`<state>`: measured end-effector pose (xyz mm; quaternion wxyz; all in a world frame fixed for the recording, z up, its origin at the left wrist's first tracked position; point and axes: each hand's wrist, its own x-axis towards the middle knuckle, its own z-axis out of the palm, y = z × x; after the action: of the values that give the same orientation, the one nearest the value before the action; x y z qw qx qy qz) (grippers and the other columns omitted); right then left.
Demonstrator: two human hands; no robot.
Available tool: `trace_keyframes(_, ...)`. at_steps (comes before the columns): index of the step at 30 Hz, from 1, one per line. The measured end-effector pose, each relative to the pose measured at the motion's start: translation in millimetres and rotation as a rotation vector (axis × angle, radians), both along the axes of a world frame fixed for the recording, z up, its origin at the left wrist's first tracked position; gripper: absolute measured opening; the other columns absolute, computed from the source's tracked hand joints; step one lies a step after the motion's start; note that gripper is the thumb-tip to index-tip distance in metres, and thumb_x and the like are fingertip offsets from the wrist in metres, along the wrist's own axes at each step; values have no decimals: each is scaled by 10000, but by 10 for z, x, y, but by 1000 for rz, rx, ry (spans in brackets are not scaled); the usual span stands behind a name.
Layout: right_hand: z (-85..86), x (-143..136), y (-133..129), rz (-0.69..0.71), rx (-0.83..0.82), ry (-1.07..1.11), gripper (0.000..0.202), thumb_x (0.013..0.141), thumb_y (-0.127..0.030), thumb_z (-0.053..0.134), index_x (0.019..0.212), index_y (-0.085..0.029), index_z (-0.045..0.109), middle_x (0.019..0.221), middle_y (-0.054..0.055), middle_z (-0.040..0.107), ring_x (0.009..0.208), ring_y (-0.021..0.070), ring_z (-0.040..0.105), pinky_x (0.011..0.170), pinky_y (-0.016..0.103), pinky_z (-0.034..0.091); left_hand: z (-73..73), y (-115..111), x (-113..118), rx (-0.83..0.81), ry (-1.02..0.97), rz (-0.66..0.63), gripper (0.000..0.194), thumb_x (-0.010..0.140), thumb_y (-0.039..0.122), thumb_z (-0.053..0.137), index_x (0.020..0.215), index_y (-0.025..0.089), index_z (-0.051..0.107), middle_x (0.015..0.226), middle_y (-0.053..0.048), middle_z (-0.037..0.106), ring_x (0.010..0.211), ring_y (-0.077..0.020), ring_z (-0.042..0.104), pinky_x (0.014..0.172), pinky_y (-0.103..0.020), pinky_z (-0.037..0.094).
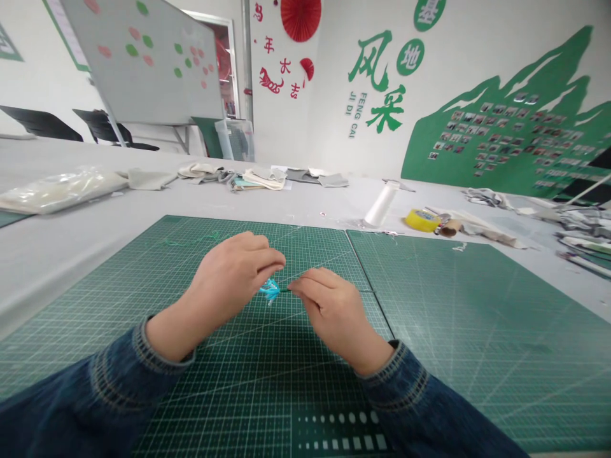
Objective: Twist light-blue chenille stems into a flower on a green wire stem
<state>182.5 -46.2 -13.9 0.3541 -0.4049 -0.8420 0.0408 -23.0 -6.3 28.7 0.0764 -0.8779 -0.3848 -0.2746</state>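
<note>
A small bright-blue artificial flower (270,290) with loop-like petals and a thin dark green stem is held just above the cutting mat (238,381). My right hand (331,312) pinches the stem between thumb and forefinger, with the bloom pointing left. Over the petals, my left hand (233,270) has its fingers closed, thumb against forefinger. Whatever sits between those left fingertips is hidden or too fine to name. The left hand also covers part of the bloom.
A second green mat (477,318) adjoins on the right. Beyond the mats stand a white roll (382,205) and a yellow tape roll (422,220). Folded cloths (262,179) and a plastic-wrapped bundle (67,189) lie farther back. Green thread scraps (210,236) rest on the mat.
</note>
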Motion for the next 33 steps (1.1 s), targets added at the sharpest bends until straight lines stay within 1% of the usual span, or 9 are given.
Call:
trace_keyframes(4, 37, -24, -13, 96, -60, 125, 227, 974, -152, 501, 963, -206, 720, 934, 56, 714, 874, 197, 621, 806, 360, 493, 6, 177, -107, -491, -226, -82, 122, 846, 291, 667, 801, 252, 773, 774, 4, 709, 757, -167, 637, 699, -283, 468)
trace_keyframes(8, 104, -37, -23, 181, -236, 397, 190, 909, -127, 600, 902, -250, 744, 866, 15, 699, 829, 169, 636, 765, 326, 501, -51, 233, -113, -814, -429, -162, 129, 797, 325, 691, 789, 228, 776, 796, -23, 741, 771, -188, 661, 726, -312, 508)
trace_keyframes(12, 132, -33, -5, 109, -408, 669, 143, 822, -129, 681, 824, -252, 753, 773, -9, 658, 727, 154, 581, 670, 303, 459, -125, 186, -22, -975, -567, -156, 109, 788, 279, 682, 785, 214, 769, 775, -21, 743, 759, -185, 651, 748, -332, 502)
trace_keyframes(17, 58, -12, 67, -3, -564, 993, 65, 780, -191, 708, 809, -239, 742, 663, -32, 600, 587, 121, 484, 565, 268, 396, -172, 108, 95, -1007, -659, -137, 106, 786, 314, 716, 773, 220, 763, 821, -23, 764, 827, -196, 674, 815, -350, 501)
trace_keyframes(20, 8, 9, 111, -102, -551, 1072, 72, 766, -206, 714, 829, -229, 739, 664, -28, 611, 562, 116, 471, 538, 263, 376, -180, 55, 152, -905, -599, -127, 127, 824, 333, 688, 823, 237, 770, 867, -28, 778, 855, -207, 693, 802, -346, 518)
trace_keyframes(22, -9, 21, 128, -165, -532, 1054, 86, 771, -212, 703, 847, -224, 740, 668, -24, 616, 545, 118, 468, 521, 266, 369, -192, 9, 186, -754, -501, -108, 131, 849, 324, 668, 836, 242, 769, 851, -19, 773, 810, -197, 691, 747, -322, 520)
trace_keyframes(25, -5, 30, 128, -238, -468, 928, 117, 800, -193, 666, 877, -216, 751, 709, -6, 640, 564, 130, 495, 541, 284, 391, -233, -78, 230, -412, -308, -123, 149, 904, 267, 615, 894, 237, 760, 832, -13, 749, 779, -176, 670, 713, -299, 501)
trace_keyframes(29, 0, 32, 105, -285, -283, 718, 164, 832, -134, 628, 881, -223, 757, 791, 14, 673, 689, 162, 579, 637, 308, 447, -266, -193, 259, 57, -24, -191, 204, 961, 204, 527, 976, 182, 729, 786, -38, 702, 737, -191, 626, 678, -325, 484)
trace_keyframes(33, -23, 25, 76, -257, -117, 518, 218, 885, -96, 570, 910, -233, 739, 832, 21, 675, 761, 172, 612, 701, 315, 478, -198, -245, 224, 285, 135, -175, 191, 949, 133, 517, 961, 149, 707, 719, -31, 656, 677, -193, 578, 647, -340, 471)
